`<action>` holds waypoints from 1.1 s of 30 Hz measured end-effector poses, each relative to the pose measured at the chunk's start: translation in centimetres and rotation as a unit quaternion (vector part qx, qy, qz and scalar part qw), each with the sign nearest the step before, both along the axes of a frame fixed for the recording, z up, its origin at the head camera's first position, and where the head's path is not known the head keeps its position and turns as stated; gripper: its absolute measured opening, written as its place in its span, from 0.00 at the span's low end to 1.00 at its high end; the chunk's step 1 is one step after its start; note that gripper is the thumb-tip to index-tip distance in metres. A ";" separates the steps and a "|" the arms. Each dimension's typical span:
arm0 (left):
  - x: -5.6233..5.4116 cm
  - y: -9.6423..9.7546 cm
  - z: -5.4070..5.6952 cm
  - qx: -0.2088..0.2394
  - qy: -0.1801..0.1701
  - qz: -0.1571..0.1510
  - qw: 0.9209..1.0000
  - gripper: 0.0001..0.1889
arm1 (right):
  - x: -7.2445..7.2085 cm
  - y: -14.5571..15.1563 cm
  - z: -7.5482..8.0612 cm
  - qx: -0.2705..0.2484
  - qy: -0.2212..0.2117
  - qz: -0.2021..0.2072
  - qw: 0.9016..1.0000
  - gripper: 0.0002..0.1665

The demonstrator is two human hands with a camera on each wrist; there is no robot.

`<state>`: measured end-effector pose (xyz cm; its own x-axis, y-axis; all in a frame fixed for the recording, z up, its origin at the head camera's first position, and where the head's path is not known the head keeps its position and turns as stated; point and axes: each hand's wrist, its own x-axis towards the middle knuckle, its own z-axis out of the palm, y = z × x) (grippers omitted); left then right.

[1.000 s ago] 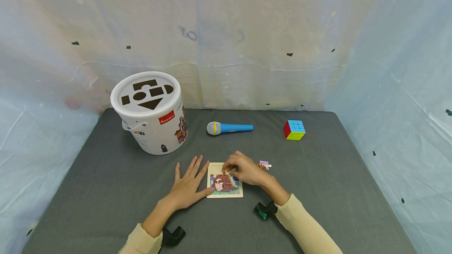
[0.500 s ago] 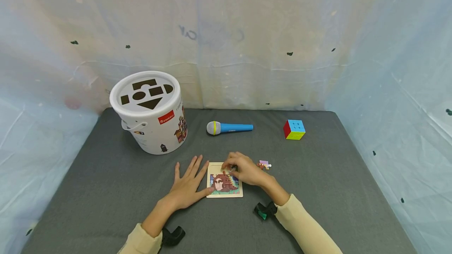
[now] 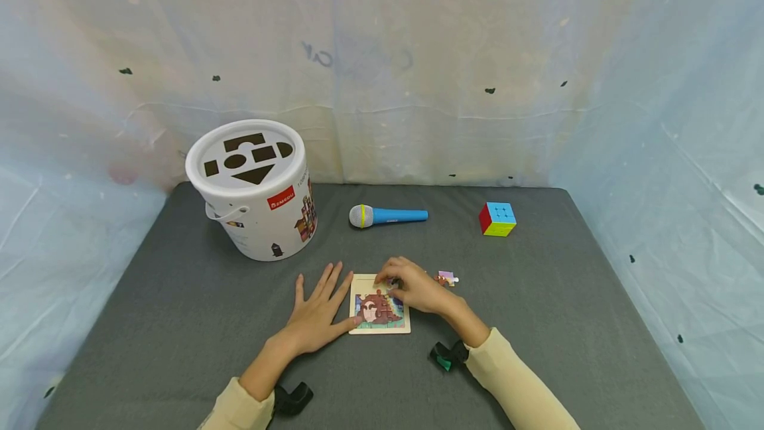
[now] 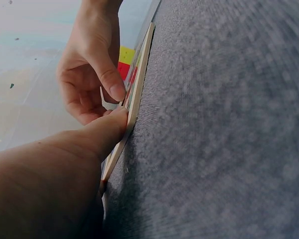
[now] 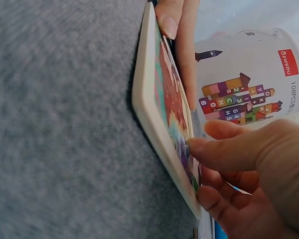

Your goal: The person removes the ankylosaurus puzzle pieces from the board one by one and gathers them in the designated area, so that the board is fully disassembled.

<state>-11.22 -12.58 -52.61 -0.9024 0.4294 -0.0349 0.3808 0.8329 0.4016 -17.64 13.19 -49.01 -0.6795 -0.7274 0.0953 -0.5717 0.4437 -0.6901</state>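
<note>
A small jigsaw puzzle (image 3: 379, 310) in a pale wooden tray (image 3: 382, 331) lies flat on the grey cloth, showing a brown animal picture. My left hand (image 3: 316, 320) is spread on the cloth at its left; its thumb rests on the tray's lower left edge, also seen in the left wrist view. Over the upper part of the puzzle, my right hand (image 3: 418, 287) curls its thumb and fingers round a puzzle piece that they mostly hide. The right wrist view shows the thumb (image 5: 209, 149) low against the puzzle's surface. Right of that hand lies a loose purple and brown piece (image 3: 446, 278).
Behind the hands lies a blue toy microphone (image 3: 394, 216). A puzzle cube (image 3: 497, 219) stands at the back right. The tall white bucket (image 3: 256, 217), its lid cut with shaped holes, stands at the back left. Pale sheeting (image 3: 430, 52) surrounds the table.
My right fingers have shifted very slightly over the upper part of the puzzle. The left hand and the other things stay in place.
</note>
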 end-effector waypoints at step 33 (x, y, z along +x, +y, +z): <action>0.2 0.0 0.3 0.010 0.000 0.000 1.000 0.48 | 0.1 0.1 0.2 0.022 0.028 -0.031 0.999 0.17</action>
